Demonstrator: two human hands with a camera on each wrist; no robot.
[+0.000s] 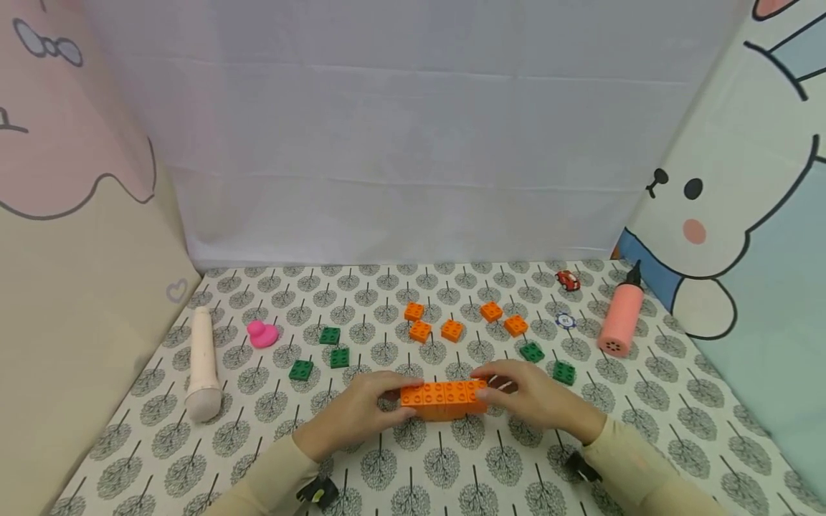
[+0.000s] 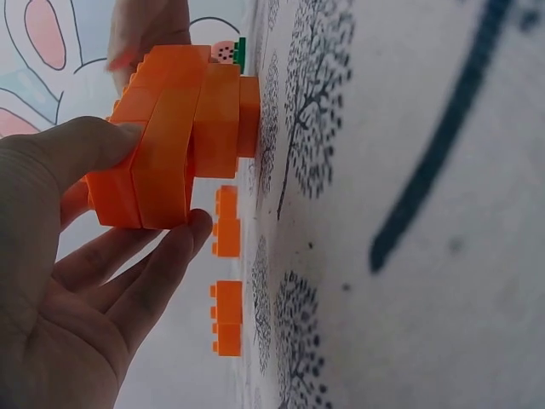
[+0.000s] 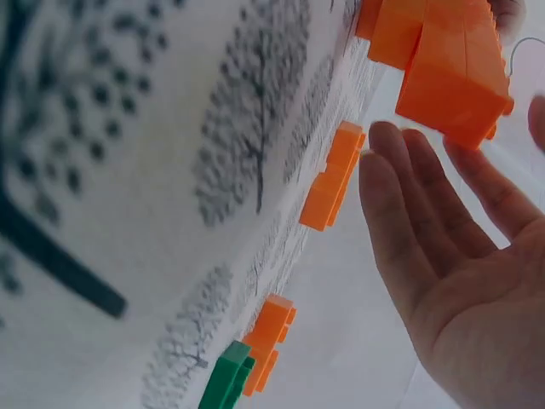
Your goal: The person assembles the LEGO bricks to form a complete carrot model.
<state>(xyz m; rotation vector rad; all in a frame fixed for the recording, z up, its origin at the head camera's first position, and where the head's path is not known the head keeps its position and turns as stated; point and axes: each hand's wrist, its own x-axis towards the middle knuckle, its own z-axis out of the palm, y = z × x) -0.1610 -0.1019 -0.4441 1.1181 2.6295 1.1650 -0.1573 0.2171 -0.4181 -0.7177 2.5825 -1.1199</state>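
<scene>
A long structure of joined orange toy bricks stands on the cloth, studs up. Its lower layers are shorter than the top row, so the top ends overhang, as the left wrist view shows. My left hand grips the left end, thumb on the near side and fingertips on the far side. At the right end is my right hand, its fingers extended and the thumb off the bricks. One fingertip meets or nearly meets the end brick in the right wrist view.
Loose orange bricks lie beyond the structure. Green bricks are scattered on both sides. On the left are a pink duck and a whitish microphone-shaped object; on the right, a pink pump, chip and red car.
</scene>
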